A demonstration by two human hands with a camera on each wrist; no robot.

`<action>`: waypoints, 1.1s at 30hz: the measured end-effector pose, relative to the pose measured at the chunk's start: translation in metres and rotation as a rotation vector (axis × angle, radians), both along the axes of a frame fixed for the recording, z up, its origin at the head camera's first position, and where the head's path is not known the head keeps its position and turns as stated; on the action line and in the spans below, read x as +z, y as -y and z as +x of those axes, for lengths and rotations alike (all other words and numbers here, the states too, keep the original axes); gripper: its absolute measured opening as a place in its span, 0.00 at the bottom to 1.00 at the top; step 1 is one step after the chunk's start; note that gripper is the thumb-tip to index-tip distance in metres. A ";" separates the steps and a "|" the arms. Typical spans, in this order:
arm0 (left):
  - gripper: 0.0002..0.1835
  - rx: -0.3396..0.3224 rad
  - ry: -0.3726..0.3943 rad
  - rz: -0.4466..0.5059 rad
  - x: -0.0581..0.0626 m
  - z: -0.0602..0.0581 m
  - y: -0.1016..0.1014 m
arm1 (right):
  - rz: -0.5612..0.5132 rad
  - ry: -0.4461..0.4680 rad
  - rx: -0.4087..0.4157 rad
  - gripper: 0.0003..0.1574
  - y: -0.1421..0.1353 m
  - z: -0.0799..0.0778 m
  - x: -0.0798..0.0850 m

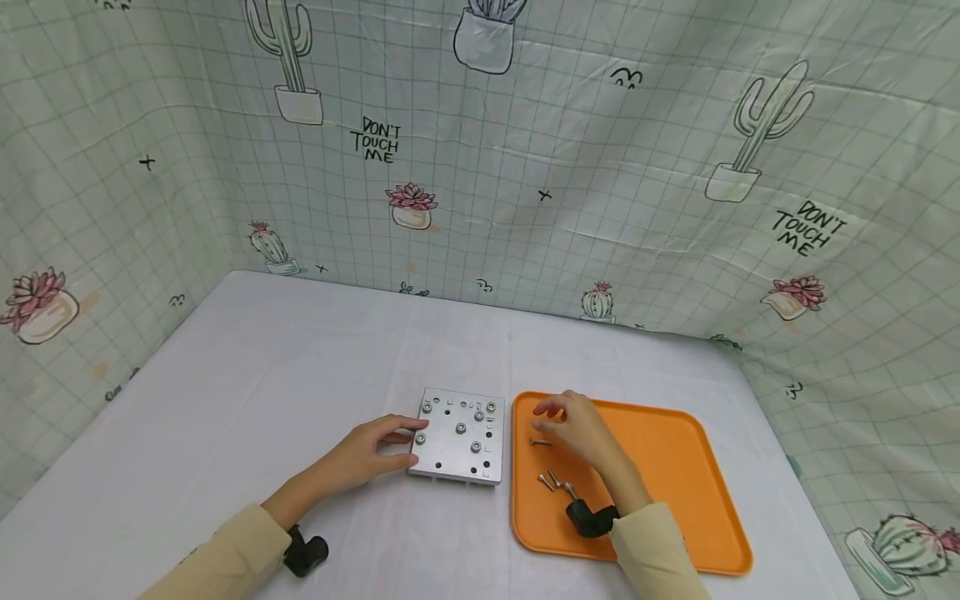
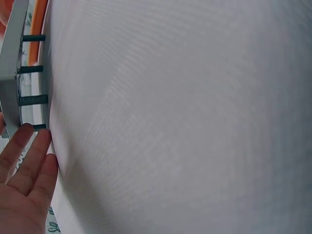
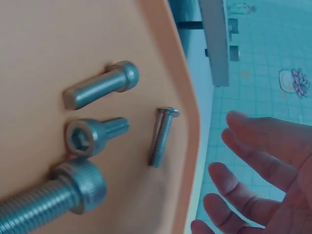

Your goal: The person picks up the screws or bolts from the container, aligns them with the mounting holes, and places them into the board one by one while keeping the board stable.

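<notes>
A silver metal plate [image 1: 450,454] with drilled holes and several socket-head screws [image 1: 461,428] in it stands on the table. My left hand [image 1: 363,454] rests its thumb and fingertips against the plate's left edge. Threaded screw ends [image 2: 33,100] stick out beneath the plate in the left wrist view, beside the nearly straight fingers [image 2: 34,163]. Over the orange tray [image 1: 675,467], my right hand [image 1: 581,429] hovers with loosely bent fingers and nothing between them. Below it lies a loose screw with a flatter head [image 3: 163,139]; thicker socket-head screws [image 3: 105,85] lie nearby in the tray.
The tray's raised rim [image 1: 512,467] runs close to the plate's right side. White cloth [image 1: 330,375] covers the table, and a cactus-print curtain [image 1: 480,208] hangs behind it. Black wrist devices [image 1: 306,554] sit below both hands.
</notes>
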State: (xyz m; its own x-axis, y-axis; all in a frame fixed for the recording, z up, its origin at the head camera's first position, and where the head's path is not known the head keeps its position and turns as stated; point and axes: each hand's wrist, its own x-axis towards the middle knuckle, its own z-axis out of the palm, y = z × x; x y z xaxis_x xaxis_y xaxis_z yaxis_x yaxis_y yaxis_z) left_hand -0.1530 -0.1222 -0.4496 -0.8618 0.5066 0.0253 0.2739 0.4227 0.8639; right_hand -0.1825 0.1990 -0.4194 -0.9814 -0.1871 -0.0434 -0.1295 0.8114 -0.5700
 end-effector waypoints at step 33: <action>0.26 -0.015 0.009 0.003 -0.001 -0.007 0.001 | 0.123 0.079 0.059 0.08 0.001 -0.006 -0.018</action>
State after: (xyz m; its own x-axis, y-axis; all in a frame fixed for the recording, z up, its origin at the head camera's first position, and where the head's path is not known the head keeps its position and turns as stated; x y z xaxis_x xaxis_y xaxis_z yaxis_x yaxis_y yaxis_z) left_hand -0.1595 -0.1230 -0.4511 -0.8544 0.5192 0.0190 0.2723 0.4164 0.8674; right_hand -0.1884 0.1977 -0.4372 -0.9613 -0.2332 -0.1463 -0.1379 0.8679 -0.4771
